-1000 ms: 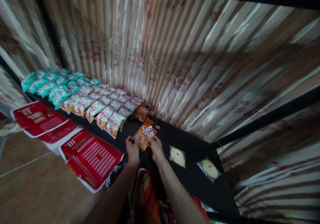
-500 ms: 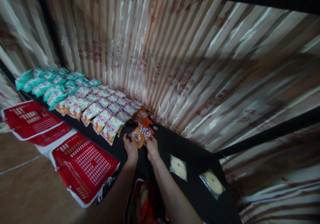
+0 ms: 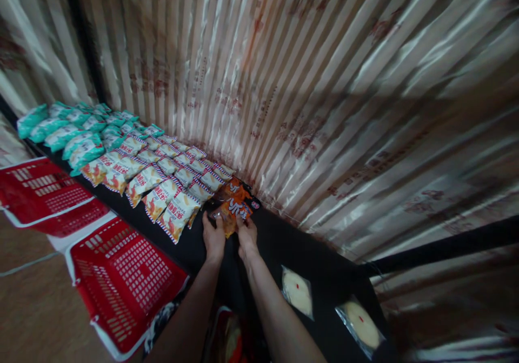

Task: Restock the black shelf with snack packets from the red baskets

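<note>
Black tabletop [image 3: 292, 244], striped curtain [image 3: 324, 81] behind: your left hand [image 3: 213, 238] and right hand [image 3: 247, 238] each pinch a near corner of the orange packet [image 3: 234, 210], so it lies flat beside the snack rows [image 3: 162, 182].

Red basket [image 3: 28, 187] cut by left edge, orange packet [image 3: 235, 208] lower end behind fingers [image 3: 214, 226], print unreadable

Shiny striped curtain fabric [image 3: 308, 81] in cream and brown, printed with faded red motifs, hung as the wall behind the long black worktop [image 3: 324, 265] and ran along its far edge. A dark bar [image 3: 446, 246] crossed the fabric past the worktop's right end. Below its near edge, red plastic baskets [image 3: 121, 282] sat over a brown floor [image 3: 36, 309]. The light was dim and warm.
</note>
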A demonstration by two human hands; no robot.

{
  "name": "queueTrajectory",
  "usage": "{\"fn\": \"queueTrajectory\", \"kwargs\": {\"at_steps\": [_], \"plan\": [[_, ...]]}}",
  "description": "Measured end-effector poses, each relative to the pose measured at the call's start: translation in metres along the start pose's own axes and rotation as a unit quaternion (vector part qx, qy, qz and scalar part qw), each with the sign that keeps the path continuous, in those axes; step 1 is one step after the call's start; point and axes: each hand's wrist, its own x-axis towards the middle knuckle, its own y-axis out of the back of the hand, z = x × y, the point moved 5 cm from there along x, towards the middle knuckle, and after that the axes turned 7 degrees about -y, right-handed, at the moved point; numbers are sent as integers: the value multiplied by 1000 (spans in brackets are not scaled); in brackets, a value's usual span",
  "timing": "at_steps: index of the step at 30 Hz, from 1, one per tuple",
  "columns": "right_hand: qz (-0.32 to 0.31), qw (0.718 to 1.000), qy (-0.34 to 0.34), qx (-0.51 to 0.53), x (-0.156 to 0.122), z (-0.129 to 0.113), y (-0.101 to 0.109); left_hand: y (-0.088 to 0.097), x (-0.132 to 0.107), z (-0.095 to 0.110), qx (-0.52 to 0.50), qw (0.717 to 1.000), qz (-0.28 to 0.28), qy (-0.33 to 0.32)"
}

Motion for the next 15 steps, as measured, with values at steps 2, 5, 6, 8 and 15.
{"fn": "queueTrajectory", "kwargs": {"at_steps": [2, 5, 6, 8, 15], "plan": [[-4, 1000, 1, -2, 2, -1, -3, -1, -1, 1, 5, 1000, -6, -6], [-11, 1000, -1, -7, 5, -3, -9, 1, -1, 4, 26, 999, 4, -24], [-13, 1000, -1, -11, 5, -4, -11, 1, -1, 5, 37, 999, 11, -34], [-11, 1000, -2, -18, 6, -5, -14, 3, -1, 8, 58, 997, 23, -56], [3, 999, 7, -38, 6, -15, -20, 5, -5, 18, 116, 985, 33, -120]]}}
